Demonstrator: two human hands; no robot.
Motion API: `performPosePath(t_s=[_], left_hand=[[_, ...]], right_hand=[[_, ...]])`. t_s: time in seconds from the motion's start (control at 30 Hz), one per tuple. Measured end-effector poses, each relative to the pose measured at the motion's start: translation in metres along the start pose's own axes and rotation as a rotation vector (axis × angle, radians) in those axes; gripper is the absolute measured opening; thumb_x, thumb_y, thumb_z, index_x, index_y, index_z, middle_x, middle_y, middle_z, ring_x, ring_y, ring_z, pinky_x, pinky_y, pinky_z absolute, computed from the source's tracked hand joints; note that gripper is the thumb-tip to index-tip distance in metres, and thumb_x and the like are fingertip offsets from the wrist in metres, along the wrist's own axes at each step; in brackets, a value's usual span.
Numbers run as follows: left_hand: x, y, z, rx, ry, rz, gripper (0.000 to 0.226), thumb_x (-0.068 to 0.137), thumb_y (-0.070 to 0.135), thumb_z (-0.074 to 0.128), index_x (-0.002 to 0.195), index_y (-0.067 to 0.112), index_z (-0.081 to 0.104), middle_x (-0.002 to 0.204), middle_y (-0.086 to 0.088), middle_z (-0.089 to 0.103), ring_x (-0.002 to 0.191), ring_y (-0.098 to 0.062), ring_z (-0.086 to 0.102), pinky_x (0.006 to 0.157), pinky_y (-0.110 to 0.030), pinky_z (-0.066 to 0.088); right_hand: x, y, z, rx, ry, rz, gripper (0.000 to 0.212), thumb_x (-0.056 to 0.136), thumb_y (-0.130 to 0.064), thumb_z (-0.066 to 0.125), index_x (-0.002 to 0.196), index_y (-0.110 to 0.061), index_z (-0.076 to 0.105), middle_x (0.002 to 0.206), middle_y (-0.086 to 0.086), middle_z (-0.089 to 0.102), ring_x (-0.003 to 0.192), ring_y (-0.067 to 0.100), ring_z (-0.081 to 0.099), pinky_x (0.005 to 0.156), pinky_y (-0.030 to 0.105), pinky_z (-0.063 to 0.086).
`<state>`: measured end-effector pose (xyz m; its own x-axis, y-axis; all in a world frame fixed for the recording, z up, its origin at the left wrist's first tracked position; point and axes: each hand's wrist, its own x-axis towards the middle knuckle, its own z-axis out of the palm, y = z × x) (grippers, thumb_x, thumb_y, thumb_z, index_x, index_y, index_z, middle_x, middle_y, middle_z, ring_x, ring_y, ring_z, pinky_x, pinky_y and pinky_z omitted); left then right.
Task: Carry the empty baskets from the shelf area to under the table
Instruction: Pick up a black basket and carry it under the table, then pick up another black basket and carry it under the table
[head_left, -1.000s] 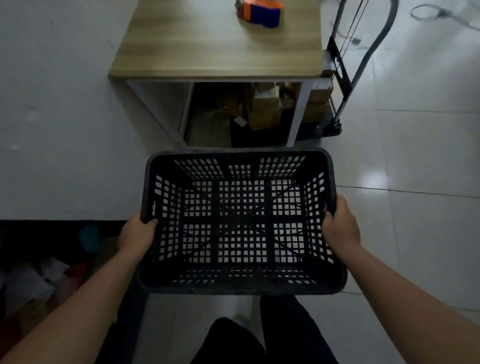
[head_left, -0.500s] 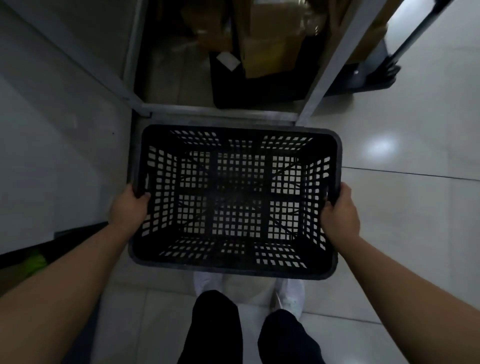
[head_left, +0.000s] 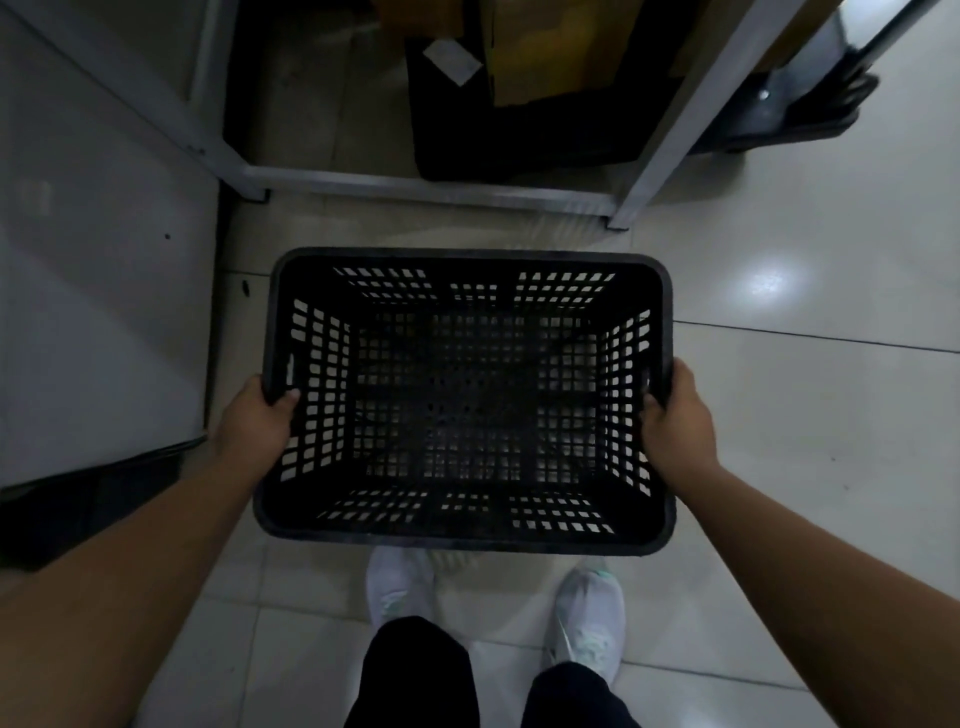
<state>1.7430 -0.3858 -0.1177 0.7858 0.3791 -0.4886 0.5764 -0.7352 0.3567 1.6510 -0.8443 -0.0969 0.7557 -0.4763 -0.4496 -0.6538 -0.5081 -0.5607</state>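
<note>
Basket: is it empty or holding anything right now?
Empty. Through the open top of the basket only its bare grid bottom and slotted walls show. The left hand and right hand grip its side rims.

1. Both forearms are bare from the lower frame corners up to the wrists; no sleeve, watch or band shows on either.
2. The left hand (head_left: 254, 426) and right hand (head_left: 678, 423) wear no gloves and no rings that can be made out.
3. Dark, near-black trousers (head_left: 415, 675) cover both legs at the bottom centre of the frame.
4. White lace-up sneakers (head_left: 589, 618) with faint pale-green accents sit just above the trouser cuffs.
</note>
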Motion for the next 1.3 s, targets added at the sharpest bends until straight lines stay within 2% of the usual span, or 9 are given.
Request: performPosePath(t_s=[0.33, 0.43, 0.53, 0.63, 0.77, 0.97, 1.03, 1.17, 1.3], left_hand=[[0.014, 0.002, 0.005, -0.140, 0.013, 0.007, 0.019, 0.098, 0.027, 0.059, 0.097, 0.009, 0.064, 0.090, -0.007, 0.068, 0.080, -0.024, 0.062, 0.058, -0.028, 0.040], [0.003, 0.007, 0.003, -0.238, -0.015, -0.025, 0.024, 0.095, 0.018, 0.061, 0.116, 0.007, 0.067, 0.110, -0.014, 0.072, 0.095, -0.029, 0.066, 0.080, -0.035, 0.052], [-0.026, 0.018, -0.013, -0.243, -0.063, -0.041, 0.050, 0.091, 0.016, 0.069, 0.138, 0.007, 0.055, 0.132, -0.017, 0.064, 0.117, -0.034, 0.061, 0.098, -0.037, 0.047], [-0.060, 0.043, -0.052, -0.184, -0.060, 0.013, 0.072, 0.087, 0.023, 0.075, 0.150, 0.010, 0.043, 0.150, -0.019, 0.047, 0.134, -0.033, 0.047, 0.109, -0.036, 0.037], [-0.119, 0.084, -0.126, -0.172, -0.041, 0.135, 0.073, 0.085, 0.028, 0.078, 0.149, 0.017, 0.046, 0.150, -0.014, 0.049, 0.135, -0.031, 0.047, 0.104, -0.030, 0.035], [-0.237, 0.118, -0.245, -0.451, 0.039, 0.214, 0.066, 0.086, 0.020, 0.078, 0.145, 0.021, 0.049, 0.146, -0.004, 0.052, 0.134, -0.017, 0.048, 0.104, -0.027, 0.039], [-0.281, 0.116, -0.288, -0.518, 0.118, 0.225, 0.062, 0.086, 0.024, 0.077, 0.141, 0.028, 0.049, 0.140, 0.005, 0.054, 0.129, -0.010, 0.049, 0.096, -0.018, 0.039], [-0.381, 0.093, -0.372, -0.635, 0.300, 0.212, 0.060, 0.084, 0.032, 0.077, 0.136, 0.036, 0.049, 0.134, 0.013, 0.056, 0.119, 0.013, 0.050, 0.097, -0.020, 0.039], [-0.487, 0.047, -0.424, -0.756, 0.423, 0.149, 0.059, 0.081, 0.036, 0.075, 0.134, 0.036, 0.052, 0.136, 0.014, 0.057, 0.124, 0.001, 0.053, 0.104, -0.031, 0.042]], right_hand=[[0.006, 0.000, 0.003, 0.000, -0.036, 0.040, 0.041, 0.095, -0.009, 0.047, 0.135, -0.018, 0.040, 0.116, 0.011, 0.066, 0.088, 0.026, 0.056, 0.075, 0.035, 0.043], [0.003, -0.004, -0.004, -0.020, -0.038, 0.098, 0.045, 0.096, -0.016, 0.048, 0.140, -0.019, 0.038, 0.124, 0.014, 0.063, 0.101, 0.034, 0.063, 0.083, 0.044, 0.050], [-0.016, -0.021, -0.022, -0.082, -0.026, 0.094, 0.053, 0.095, -0.017, 0.053, 0.146, -0.012, 0.038, 0.139, 0.017, 0.052, 0.124, 0.035, 0.052, 0.099, 0.047, 0.043], [-0.048, -0.056, -0.052, -0.174, -0.016, -0.069, 0.054, 0.093, -0.017, 0.059, 0.144, -0.007, 0.042, 0.145, 0.019, 0.046, 0.135, 0.034, 0.040, 0.109, 0.046, 0.033], [-0.093, -0.128, -0.103, -0.248, -0.105, -0.280, 0.063, 0.090, -0.030, 0.066, 0.145, -0.010, 0.044, 0.152, 0.015, 0.041, 0.139, 0.031, 0.037, 0.113, 0.045, 0.032], [-0.165, -0.240, -0.188, -0.253, -0.237, -0.501, 0.076, 0.086, -0.056, 0.061, 0.150, -0.023, 0.037, 0.159, -0.001, 0.032, 0.144, 0.019, 0.030, 0.115, 0.038, 0.028], [-0.194, -0.284, -0.219, -0.205, -0.274, -0.563, 0.082, 0.081, -0.067, 0.056, 0.150, -0.027, 0.036, 0.158, -0.004, 0.032, 0.143, 0.016, 0.030, 0.113, 0.034, 0.027], [-0.265, -0.372, -0.268, -0.201, -0.363, -0.793, 0.093, 0.070, -0.083, 0.044, 0.149, -0.036, 0.032, 0.157, -0.013, 0.031, 0.141, 0.008, 0.030, 0.106, 0.029, 0.028], [-0.356, -0.437, -0.279, -0.258, -0.488, -1.036, 0.089, 0.069, -0.085, 0.042, 0.147, -0.043, 0.033, 0.155, -0.017, 0.032, 0.133, 0.000, 0.032, 0.102, 0.027, 0.035]])
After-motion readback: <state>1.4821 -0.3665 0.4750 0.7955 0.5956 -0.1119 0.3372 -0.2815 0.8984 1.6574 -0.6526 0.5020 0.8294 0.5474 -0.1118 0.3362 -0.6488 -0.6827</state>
